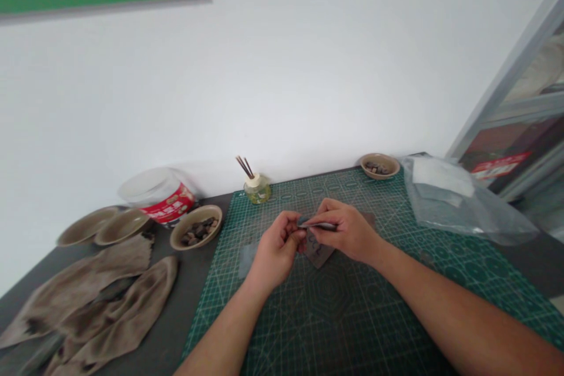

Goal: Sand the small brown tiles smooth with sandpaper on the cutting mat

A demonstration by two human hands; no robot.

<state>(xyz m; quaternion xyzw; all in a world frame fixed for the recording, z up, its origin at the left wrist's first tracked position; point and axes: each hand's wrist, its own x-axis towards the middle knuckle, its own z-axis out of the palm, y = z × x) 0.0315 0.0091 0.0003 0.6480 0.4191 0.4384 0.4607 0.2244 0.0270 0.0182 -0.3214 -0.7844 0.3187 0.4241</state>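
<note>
My left hand (277, 250) is closed in a pinch over the green cutting mat (335, 299); what its fingertips hold is too small to name. My right hand (348, 229) is closed on a thin grey tool (321, 225), whose tip points toward my left fingertips. Under both hands lies a small brown sheet with markings (318, 249). The two hands touch at the fingertips, above the mat's middle.
A bowl of dark pieces (196, 232) sits left of the mat, another bowl (379, 165) at its far edge. Reed diffuser bottle (257, 187), white tub with red label (161, 195), two empty dishes (106, 226), dirty cloths (97, 299), clear plastic bag (458, 200) at right.
</note>
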